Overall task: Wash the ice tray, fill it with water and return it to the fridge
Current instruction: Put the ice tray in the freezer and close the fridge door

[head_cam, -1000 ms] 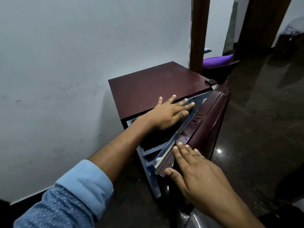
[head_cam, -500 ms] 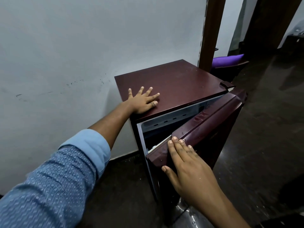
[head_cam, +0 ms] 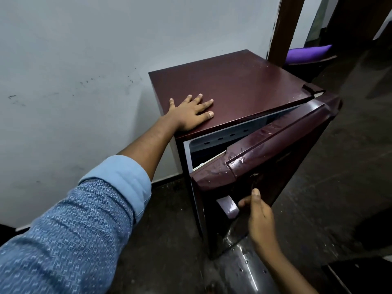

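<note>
A small maroon fridge [head_cam: 229, 85] stands against the white wall. Its door [head_cam: 282, 149] is ajar, leaving a narrow gap at the top left that shows the pale inner liner [head_cam: 214, 141]. My left hand [head_cam: 191, 112] lies flat and open on the fridge top near its left front corner. Lower down, my right hand [head_cam: 257, 213] curls its fingers at the door's handle recess [head_cam: 228, 205], with the thumb pressed against the door face. No ice tray shows in this view.
A wooden door post [head_cam: 284, 28] rises just behind the fridge. A purple cushion [head_cam: 307, 53] on a dark seat sits beyond it. A shiny metal surface [head_cam: 244, 270] lies under my right forearm. Dark floor [head_cam: 339, 187] spreads to the right.
My left hand left the door gap and settled flat on the fridge top. My right hand slid from the door's upper edge down to the handle. The door stays ajar.
</note>
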A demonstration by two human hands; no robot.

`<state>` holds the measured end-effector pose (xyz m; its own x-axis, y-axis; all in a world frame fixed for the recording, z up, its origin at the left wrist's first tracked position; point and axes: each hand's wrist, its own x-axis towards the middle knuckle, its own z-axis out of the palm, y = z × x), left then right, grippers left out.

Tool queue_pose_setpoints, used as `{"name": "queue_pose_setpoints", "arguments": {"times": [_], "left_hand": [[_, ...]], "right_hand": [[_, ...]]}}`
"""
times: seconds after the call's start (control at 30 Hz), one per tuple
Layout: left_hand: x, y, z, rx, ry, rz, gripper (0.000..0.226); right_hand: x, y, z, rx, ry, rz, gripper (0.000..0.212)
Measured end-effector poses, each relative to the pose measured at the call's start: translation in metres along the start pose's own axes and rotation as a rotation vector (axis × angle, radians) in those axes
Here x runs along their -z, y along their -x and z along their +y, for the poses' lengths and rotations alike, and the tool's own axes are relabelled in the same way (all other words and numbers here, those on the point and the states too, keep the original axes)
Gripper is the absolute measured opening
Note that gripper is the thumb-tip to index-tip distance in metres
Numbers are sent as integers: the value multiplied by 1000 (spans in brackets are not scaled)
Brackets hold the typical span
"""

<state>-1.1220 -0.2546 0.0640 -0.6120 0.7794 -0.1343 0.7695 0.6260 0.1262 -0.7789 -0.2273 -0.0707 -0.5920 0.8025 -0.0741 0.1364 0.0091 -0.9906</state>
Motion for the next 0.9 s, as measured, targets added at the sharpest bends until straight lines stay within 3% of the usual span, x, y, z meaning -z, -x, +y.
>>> {"name": "queue_pose_setpoints", "arguments": {"times": [0.23,0.33,0.43,0.5,0.9], "left_hand": [[2,4,2,-8,6,8,66],[2,3,2,-8,6,11,66],[1,1,1,-11,5,13,66],[1,1,1,-9,4,14,66],[4,5,1,-2,10,4,67]], "right_hand": [[-31,1,24,-154,-209,-292,95],[-41,2,38,-175,-234,-194,104],[-50,3,35,-128,-302,-86,77],[-56,4,28,-114,-330,-68,71],[-118,-30,34,-48,-216,-28,92]]}}
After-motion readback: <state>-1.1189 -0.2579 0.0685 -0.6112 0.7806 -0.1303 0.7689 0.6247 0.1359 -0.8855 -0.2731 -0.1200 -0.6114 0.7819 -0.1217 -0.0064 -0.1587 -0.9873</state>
